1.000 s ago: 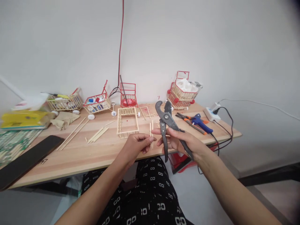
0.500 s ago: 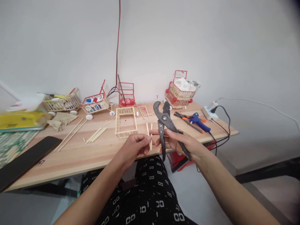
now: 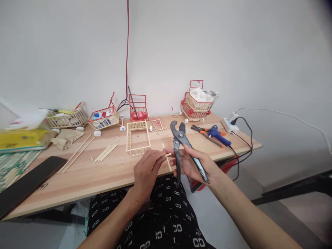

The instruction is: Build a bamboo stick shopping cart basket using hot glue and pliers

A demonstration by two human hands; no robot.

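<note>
Head view shows the left hand [image 3: 146, 169] pinching short thin wooden sticks [image 3: 167, 157] between fingertips, just off the near edge of the bench [image 3: 85, 173]. Right hand [image 3: 193, 164] is closed around the handles of black cutting pliers [image 3: 181, 143], their curved jaws parted and pointing up, just beside the stick ends. Judged step: lining up a stick for trimming; the next move would call for seating the stick squarely between the jaws before squeezing. Both hands are clenched on their items, neither released. On the bench beyond stand an unpainted stick frame [image 3: 138, 138], loose long sticks [image 3: 77, 152], small red-trimmed carts [image 3: 195, 102], a blue glue gun [image 3: 218, 134] and a power strip [image 3: 229, 124].
</note>
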